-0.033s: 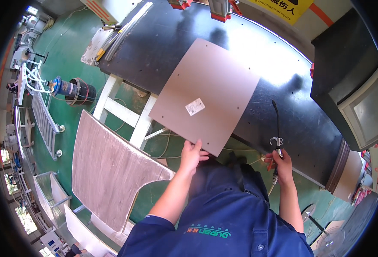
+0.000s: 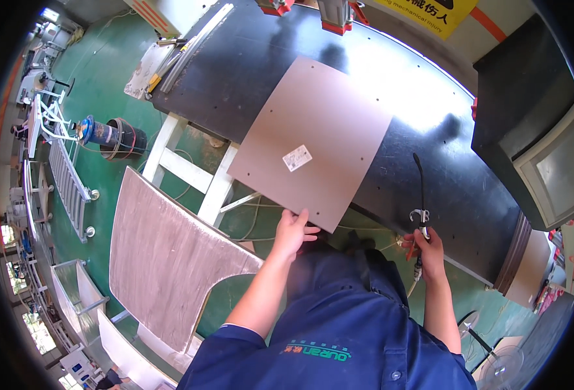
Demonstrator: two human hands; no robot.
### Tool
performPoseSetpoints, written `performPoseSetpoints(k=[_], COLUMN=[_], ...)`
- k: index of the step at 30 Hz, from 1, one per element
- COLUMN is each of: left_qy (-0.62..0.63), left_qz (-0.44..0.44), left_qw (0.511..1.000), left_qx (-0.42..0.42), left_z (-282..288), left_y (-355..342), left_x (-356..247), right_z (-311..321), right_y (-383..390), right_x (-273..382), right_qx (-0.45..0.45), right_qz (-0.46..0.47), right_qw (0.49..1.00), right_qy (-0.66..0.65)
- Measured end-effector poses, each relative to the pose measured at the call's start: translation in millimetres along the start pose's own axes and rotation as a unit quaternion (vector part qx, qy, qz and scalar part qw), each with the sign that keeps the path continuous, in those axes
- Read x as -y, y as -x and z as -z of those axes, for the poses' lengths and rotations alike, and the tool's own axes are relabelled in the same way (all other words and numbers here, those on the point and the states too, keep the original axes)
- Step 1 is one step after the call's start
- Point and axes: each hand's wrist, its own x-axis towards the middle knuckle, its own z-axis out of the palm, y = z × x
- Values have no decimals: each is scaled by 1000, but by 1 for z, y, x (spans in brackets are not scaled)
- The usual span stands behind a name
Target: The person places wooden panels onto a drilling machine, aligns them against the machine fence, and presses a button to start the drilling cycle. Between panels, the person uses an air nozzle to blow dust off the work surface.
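Note:
A thin, gently curved pinkish-grey panel [image 2: 326, 123] with small holes and a white label [image 2: 297, 158] lies over the near edge of the black worktable [image 2: 235, 71]. At the panel's near edge my left hand [image 2: 293, 235] has hold of it; two fingertips show at the rim and other fingers stick out to the right. My right hand [image 2: 429, 255] is closed round a spray gun [image 2: 423, 218] with a long, thin, bent black nozzle, a silver hook and a reddish lever. Its nozzle points away from me, over the table, apart from the panel.
Left of me stands a larger curved panel [image 2: 163, 260] with a whitish edge. White framework [image 2: 184, 170] shows beneath the table, and a blue-and-black cylindrical machine [image 2: 108, 136] stands farther left. Metal strips [image 2: 196, 49] lie on the table's far left. A dark cabinet-like machine [image 2: 527, 110] overhangs the right.
The panel has slid very slightly away from me, with my left hand moving along. My right hand and the spray gun look unmoved.

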Motion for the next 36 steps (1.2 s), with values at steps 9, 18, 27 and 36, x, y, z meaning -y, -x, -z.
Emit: performPoseSetpoints(k=[9, 18, 27, 36], left_qy=[-607, -668, -674, -656], left_qz=[-435, -434, -392, -393], left_qw=[664, 592, 612, 641], left_qx=[-42, -120, -131, -65], left_z=[-5, -20, -14, 8], left_y=[-31, -131, -225, -262], left_x=[-76, -124, -203, -247], right_z=[0, -7, -7, -4], right_y=[1, 7, 35, 44], right_x=[-1, 3, -17, -42], right_qx=[-1, -14, -36, -79], right_qz=[4, 24, -18, -51], right_qw=[1000, 999, 997, 990], right_qy=[-13, -33, -64, -101])
